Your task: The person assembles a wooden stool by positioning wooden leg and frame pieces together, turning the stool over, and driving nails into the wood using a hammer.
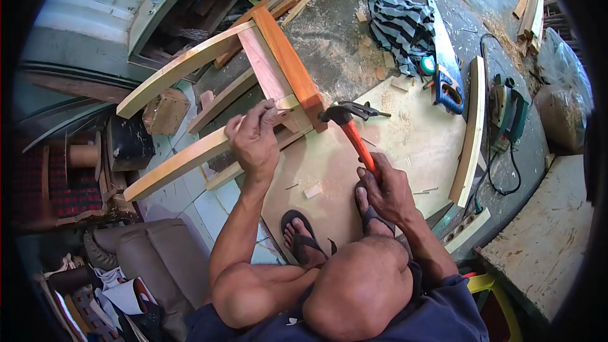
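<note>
My left hand (256, 136) is closed in a pinch at the joint of a wooden stool-like frame (301, 73). Between its fingertips is a thin nail (285, 109), partly hidden by the fingers. The frame lies on its side, with curved pale legs (183, 66) pointing left and an orange-brown board across its end. My right hand (387, 189) is wrapped round the orange handle of a claw hammer (360, 139). The hammer's dark head is just right of the frame's corner, apart from the nail.
Under my feet lies a pale plywood sheet (342, 206) with loose nails and wood scraps. To the right are a handsaw (448, 82), a striped cloth (402, 28), a curved wood piece (468, 133) and a green power tool (510, 117) with its cord. A brown cushioned seat (158, 266) stands at left.
</note>
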`<action>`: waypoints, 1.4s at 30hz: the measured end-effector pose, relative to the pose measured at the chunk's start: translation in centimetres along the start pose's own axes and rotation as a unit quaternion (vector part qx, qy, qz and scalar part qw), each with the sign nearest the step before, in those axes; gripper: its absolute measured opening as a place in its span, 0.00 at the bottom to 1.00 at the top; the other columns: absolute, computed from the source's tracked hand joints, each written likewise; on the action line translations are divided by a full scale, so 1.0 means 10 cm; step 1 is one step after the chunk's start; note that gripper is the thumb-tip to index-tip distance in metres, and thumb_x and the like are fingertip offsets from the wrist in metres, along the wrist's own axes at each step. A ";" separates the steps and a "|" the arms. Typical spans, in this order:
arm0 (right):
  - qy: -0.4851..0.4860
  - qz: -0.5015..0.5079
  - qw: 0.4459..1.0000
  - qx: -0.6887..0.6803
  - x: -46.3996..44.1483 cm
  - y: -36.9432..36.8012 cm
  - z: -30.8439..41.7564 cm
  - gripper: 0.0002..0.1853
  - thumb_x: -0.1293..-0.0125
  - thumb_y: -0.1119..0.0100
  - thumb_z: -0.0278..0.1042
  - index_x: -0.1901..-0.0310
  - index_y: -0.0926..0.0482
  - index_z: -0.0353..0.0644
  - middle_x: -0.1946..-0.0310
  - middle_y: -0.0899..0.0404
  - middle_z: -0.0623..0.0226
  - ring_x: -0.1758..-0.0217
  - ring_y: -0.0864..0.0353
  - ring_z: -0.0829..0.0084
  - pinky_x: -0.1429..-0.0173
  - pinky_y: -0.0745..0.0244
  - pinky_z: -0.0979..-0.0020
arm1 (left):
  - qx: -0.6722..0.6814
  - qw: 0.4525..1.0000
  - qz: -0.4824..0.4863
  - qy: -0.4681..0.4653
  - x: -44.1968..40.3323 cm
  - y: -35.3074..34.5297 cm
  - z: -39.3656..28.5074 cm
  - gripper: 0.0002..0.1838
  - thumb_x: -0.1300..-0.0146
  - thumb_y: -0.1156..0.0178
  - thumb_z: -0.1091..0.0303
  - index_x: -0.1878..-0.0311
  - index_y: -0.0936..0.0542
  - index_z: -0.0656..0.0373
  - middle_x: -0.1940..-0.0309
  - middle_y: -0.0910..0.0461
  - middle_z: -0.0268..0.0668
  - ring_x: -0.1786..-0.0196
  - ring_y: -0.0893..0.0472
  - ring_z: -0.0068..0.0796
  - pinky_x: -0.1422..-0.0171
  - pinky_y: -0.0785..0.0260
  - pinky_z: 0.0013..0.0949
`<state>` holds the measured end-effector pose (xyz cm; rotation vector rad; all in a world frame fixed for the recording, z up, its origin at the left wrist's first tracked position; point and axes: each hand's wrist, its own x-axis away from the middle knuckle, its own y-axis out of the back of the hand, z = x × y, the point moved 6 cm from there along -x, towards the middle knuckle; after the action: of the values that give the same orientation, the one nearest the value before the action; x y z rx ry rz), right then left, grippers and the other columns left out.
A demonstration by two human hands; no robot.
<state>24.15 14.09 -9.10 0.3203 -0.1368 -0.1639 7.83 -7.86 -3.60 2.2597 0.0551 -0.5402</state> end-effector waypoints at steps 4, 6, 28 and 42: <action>-0.016 0.007 1.000 -0.001 0.02 -0.01 -0.01 0.15 0.28 0.39 0.34 0.44 0.25 0.40 0.78 0.23 0.49 0.75 0.19 0.48 0.68 0.27 0.58 | 0.154 0.988 -0.019 0.003 -0.19 0.05 -0.03 0.05 0.30 0.37 0.72 0.55 0.15 0.60 0.66 0.13 0.40 0.63 0.14 0.23 0.58 0.23 0.31; -0.030 -0.003 1.000 0.006 0.00 -0.01 -0.03 0.15 0.27 0.40 0.34 0.43 0.25 0.40 0.79 0.24 0.49 0.77 0.20 0.50 0.70 0.28 0.59 | 0.133 0.991 -0.023 0.000 -0.21 0.05 -0.01 0.04 0.30 0.38 0.74 0.55 0.17 0.62 0.68 0.14 0.41 0.65 0.13 0.26 0.59 0.23 0.31; 0.105 0.052 0.966 0.230 -0.52 0.18 1.29 0.23 0.25 0.46 0.35 0.32 0.36 0.44 0.63 0.18 0.42 0.69 0.17 0.42 0.67 0.23 0.46 | -0.004 0.992 -0.003 -0.126 -0.29 0.08 -0.22 0.04 0.35 0.35 0.67 0.61 0.13 0.53 0.74 0.15 0.41 0.72 0.14 0.43 0.71 0.25 0.41; 0.103 0.108 0.952 0.268 -0.66 0.08 1.28 0.12 0.21 0.52 0.32 0.42 0.31 0.40 0.81 0.26 0.50 0.80 0.24 0.47 0.75 0.35 0.56 | -0.038 0.991 -0.015 -0.131 -0.37 0.02 -0.07 0.06 0.38 0.36 0.71 0.59 0.12 0.53 0.73 0.16 0.46 0.71 0.15 0.45 0.67 0.22 0.43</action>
<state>15.80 12.15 2.49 0.8581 -0.0044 0.1300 4.80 -6.99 -1.63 2.0999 -0.0214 -0.8326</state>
